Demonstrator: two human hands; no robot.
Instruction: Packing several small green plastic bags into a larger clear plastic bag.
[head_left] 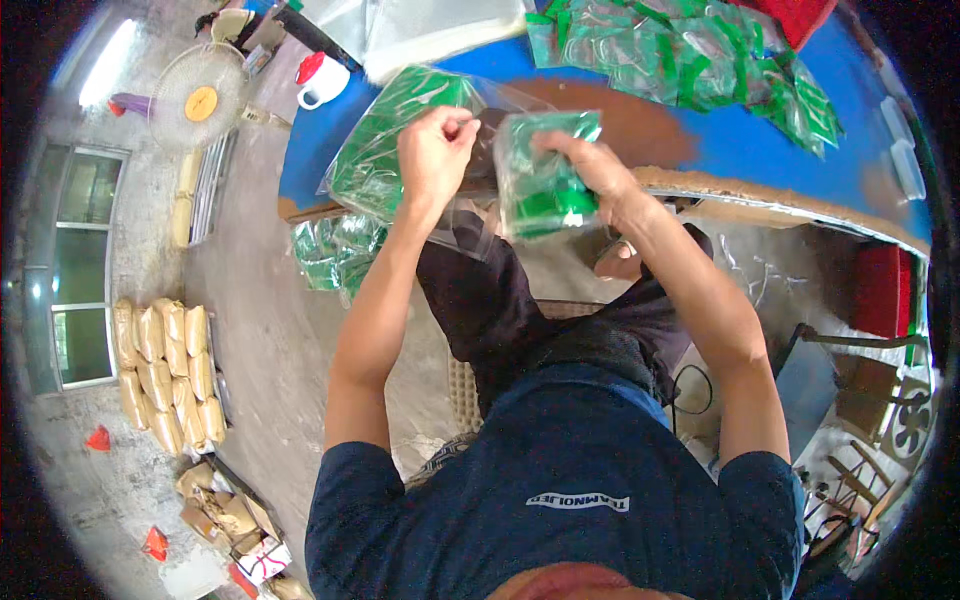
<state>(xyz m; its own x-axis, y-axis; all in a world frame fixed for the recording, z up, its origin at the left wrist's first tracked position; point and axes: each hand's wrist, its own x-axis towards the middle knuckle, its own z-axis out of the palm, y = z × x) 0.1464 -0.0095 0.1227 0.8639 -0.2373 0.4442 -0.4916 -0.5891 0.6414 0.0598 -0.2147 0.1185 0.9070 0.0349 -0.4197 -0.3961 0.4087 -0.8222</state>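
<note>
Both hands work just off the near edge of the blue table (760, 140), above the person's lap. The left hand (435, 150) is closed in a pinch on the mouth of a clear bag (385, 150) packed with green packets, which hangs over the table's near-left corner. The right hand (590, 165) is closed around a wad of green packets (540, 190) — held just beside the bag's opening, clear of the table edge. More green packets (690, 55) pile along the far edge, and another heap (335, 250) lies below the left corner. A white jug (322, 80) sits by the far-left corner. The table's middle is bare — open room.
</note>
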